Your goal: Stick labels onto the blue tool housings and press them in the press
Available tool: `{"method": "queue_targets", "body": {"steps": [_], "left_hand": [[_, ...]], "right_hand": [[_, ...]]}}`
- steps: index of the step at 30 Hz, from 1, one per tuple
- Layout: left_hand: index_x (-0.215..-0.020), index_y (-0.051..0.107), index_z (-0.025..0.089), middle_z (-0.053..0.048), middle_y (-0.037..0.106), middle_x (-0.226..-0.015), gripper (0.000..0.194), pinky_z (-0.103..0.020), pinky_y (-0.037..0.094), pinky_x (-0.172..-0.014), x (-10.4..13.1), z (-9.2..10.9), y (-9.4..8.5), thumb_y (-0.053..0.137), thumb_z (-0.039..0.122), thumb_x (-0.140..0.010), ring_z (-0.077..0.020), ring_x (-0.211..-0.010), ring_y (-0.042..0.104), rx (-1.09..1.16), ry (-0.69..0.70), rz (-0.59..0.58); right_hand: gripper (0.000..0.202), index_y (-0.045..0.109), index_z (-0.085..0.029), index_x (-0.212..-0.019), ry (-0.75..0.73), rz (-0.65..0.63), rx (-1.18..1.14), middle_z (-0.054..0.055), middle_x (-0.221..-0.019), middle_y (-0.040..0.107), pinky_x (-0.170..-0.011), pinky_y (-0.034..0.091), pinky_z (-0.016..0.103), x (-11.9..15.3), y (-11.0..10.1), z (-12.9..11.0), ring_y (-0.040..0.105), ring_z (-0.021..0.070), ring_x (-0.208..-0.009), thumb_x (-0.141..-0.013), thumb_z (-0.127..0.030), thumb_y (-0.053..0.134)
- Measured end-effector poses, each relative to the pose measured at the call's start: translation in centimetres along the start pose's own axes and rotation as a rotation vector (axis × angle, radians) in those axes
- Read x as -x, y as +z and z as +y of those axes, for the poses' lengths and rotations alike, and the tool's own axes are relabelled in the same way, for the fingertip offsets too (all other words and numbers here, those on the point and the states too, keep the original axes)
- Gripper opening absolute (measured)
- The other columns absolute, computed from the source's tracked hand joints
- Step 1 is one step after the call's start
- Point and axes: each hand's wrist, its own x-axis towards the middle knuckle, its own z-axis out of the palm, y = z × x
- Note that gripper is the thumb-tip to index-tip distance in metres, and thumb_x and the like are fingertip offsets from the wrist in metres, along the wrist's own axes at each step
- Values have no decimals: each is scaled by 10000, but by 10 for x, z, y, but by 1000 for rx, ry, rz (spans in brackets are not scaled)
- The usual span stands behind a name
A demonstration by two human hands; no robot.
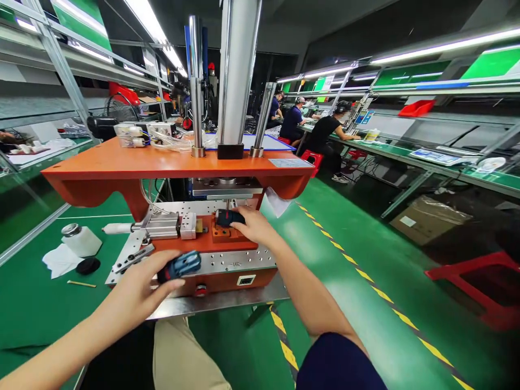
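My left hand grips a dark blue and black part in front of the press's perforated metal plate. Under the press head, my right hand has its fingers on a black part, which sits in an orange fixture block. A silver pneumatic cylinder lies just left of that block. The orange press frame spans above both hands, with a thick vertical cylinder on top.
At the left, a white bottle, a white cloth, a black lid and a thin stick lie on the green surface. A red button is on the press front. People sit at benches behind right.
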Motion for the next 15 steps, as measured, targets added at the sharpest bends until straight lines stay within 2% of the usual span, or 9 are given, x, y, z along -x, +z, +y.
{"method": "queue_targets", "body": {"steps": [4, 6, 10, 13, 15], "left_hand": [[-1327, 625, 150, -120, 678, -1323, 437, -403, 527, -1022, -87, 26, 22, 640, 331, -929, -286, -1183, 667, -58, 154, -33], [-1341, 618, 149, -114, 691, -1298, 444, -399, 523, -1009, -120, 32, 34, 655, 230, -906, -281, -1157, 679, -69, 164, -77], [-1327, 638, 125, -115, 748, -1191, 432, -402, 538, -946, -161, 39, 53, 662, 191, -900, -311, -1089, 713, -179, 120, -164], [-1363, 615, 113, -123, 749, -1201, 430, -411, 542, -941, -171, 41, 66, 598, 216, -945, -317, -1089, 718, -237, 136, -233], [-1430, 554, 115, -145, 675, -1351, 469, -443, 520, -999, -170, 39, 73, 540, 266, -987, -335, -1215, 658, -248, 148, -256]], "right_hand": [[362, 568, -233, -1322, 101, 434, -145, 106, -1284, 658, -1020, 517, 451, 55, -5, -14, 629, 271, -1194, -967, -302, 567], [355, 567, -245, -1316, 177, 578, -191, 99, -1281, 658, -1021, 526, 438, 86, -8, -15, 630, 257, -1188, -971, -328, 569], [351, 608, -232, -1275, 325, 668, -191, 105, -1237, 680, -987, 550, 417, 141, -13, 2, 658, 247, -1120, -952, -368, 608], [382, 632, -219, -1264, 423, 684, -185, 126, -1250, 676, -946, 569, 413, 175, -13, 23, 656, 260, -1125, -935, -413, 627], [423, 637, -207, -1262, 494, 697, -214, 140, -1271, 668, -938, 572, 419, 191, -8, 36, 653, 270, -1136, -917, -452, 641]]}}
